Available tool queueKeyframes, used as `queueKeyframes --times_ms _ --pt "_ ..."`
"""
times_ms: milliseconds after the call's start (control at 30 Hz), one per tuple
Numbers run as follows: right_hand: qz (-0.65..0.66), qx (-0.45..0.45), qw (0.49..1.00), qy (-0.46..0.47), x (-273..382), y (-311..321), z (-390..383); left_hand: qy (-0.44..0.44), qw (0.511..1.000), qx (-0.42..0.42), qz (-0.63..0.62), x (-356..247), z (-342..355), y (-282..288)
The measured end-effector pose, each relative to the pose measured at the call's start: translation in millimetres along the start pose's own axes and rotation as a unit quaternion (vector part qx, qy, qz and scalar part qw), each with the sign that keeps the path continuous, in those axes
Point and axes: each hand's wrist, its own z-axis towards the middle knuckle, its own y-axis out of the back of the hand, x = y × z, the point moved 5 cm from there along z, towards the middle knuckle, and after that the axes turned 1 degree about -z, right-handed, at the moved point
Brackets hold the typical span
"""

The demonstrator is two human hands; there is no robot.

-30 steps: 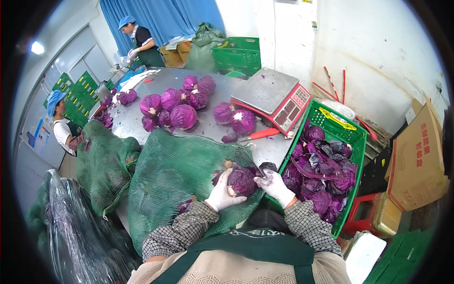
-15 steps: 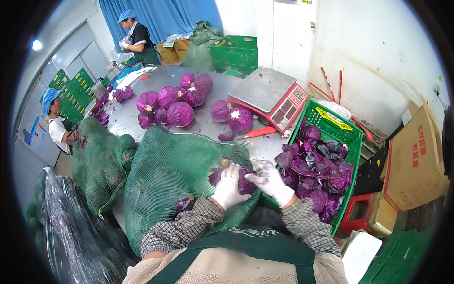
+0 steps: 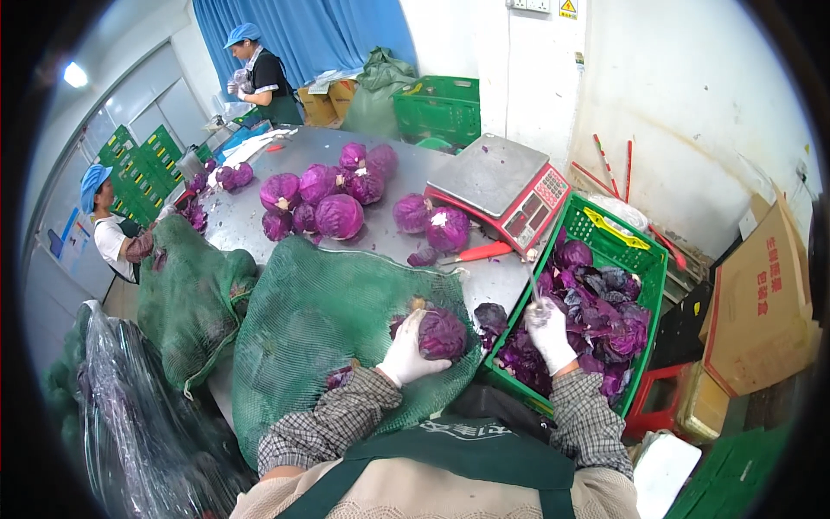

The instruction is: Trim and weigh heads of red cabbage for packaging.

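My left hand (image 3: 408, 353), in a white glove, curls round the left side of a purple cabbage (image 3: 443, 335). That cabbage rests on a green mesh sack (image 3: 303, 294) spread over the table. Over the near-left part of a green crate (image 3: 659, 285), my gloved right hand (image 3: 549, 333) is closed. A slim grey blade, apparently a knife (image 3: 533, 281), juts up from its fingers; the handle is hidden in the glove. Loose purple cabbage leaves (image 3: 618, 324) fill much of the crate. A dark leaf piece (image 3: 490, 318) lies on the table between cabbage and crate.
Several purple cabbages (image 3: 339, 216) stand farther back on the metal table (image 3: 389, 244). A red scale (image 3: 519, 208) and an orange-handled knife (image 3: 484, 252) are beyond the sack. Another full mesh sack (image 3: 186, 303) sits at left. Two people (image 3: 278, 95) work across the table.
My right hand has moved away from the cabbage, rightward over the crate. The cabbage under my left hand shows more fully, and a dark leaf piece now shows beside the crate.
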Motion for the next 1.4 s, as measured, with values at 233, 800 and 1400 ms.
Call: queueKeyframes --times_ms 233,800,1400 --pt "-0.531 0.176 0.818 0.133 51.3 -199.1 -58.4 -0.005 0.999 0.015 0.048 -17.3 -14.8 -4.9" --pt "-0.568 0.038 0.804 0.173 47.6 -136.2 -57.2 0.040 0.991 0.083 0.093 -1.0 -2.9 28.4" --pt "-0.483 0.187 0.854 0.040 28.5 -212.3 -69.3 0.130 0.978 0.067 0.146 -5.3 -3.3 23.1"
